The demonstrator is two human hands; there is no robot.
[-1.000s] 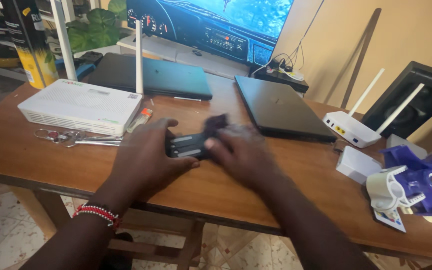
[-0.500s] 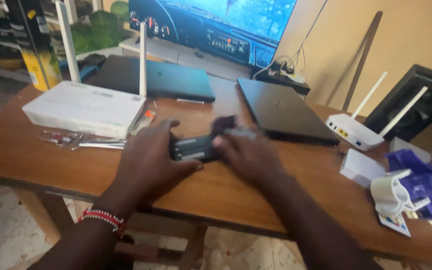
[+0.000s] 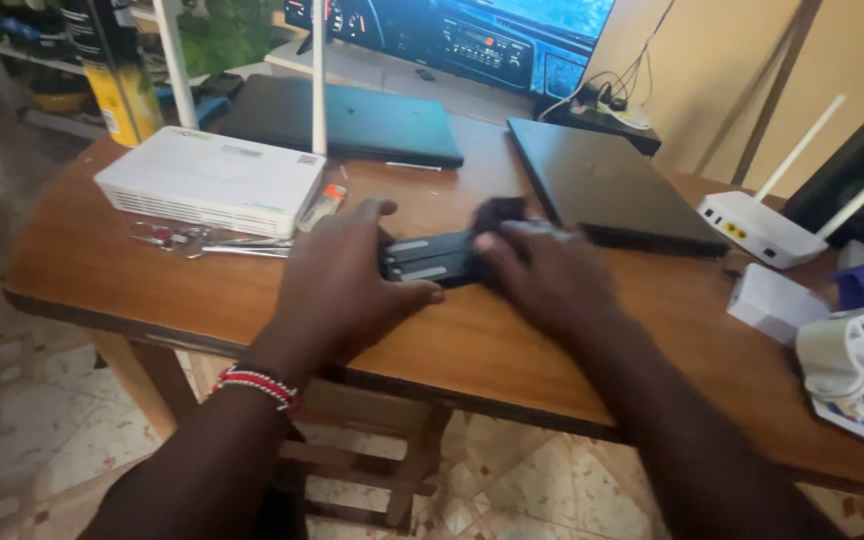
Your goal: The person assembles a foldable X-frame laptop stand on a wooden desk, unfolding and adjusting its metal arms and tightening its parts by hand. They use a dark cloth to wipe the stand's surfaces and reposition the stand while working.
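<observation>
Left hand (image 3: 347,285) spread flat, right hand (image 3: 547,275) curled, gripping flat black slab (image 3: 432,258); glossy wooden table (image 3: 102,270).

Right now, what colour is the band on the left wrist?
The wristband is red and white, beaded-looking, with a thin dark stripe; the head view shows it, just below the left hand.

1. A wooden desk (image 3: 512,345) with a dark front edge fills the middle of the view.
2. Beneath it stand wooden legs and a slatted lower frame (image 3: 352,470).
3. The floor (image 3: 12,420) is pale patterned tile, brightly lit at the left.
4. A plain yellowish wall (image 3: 742,70) rises at the right.
5. Behind the desk glows a large screen (image 3: 472,30).
6. Shelving (image 3: 12,70) stands at far left.
</observation>
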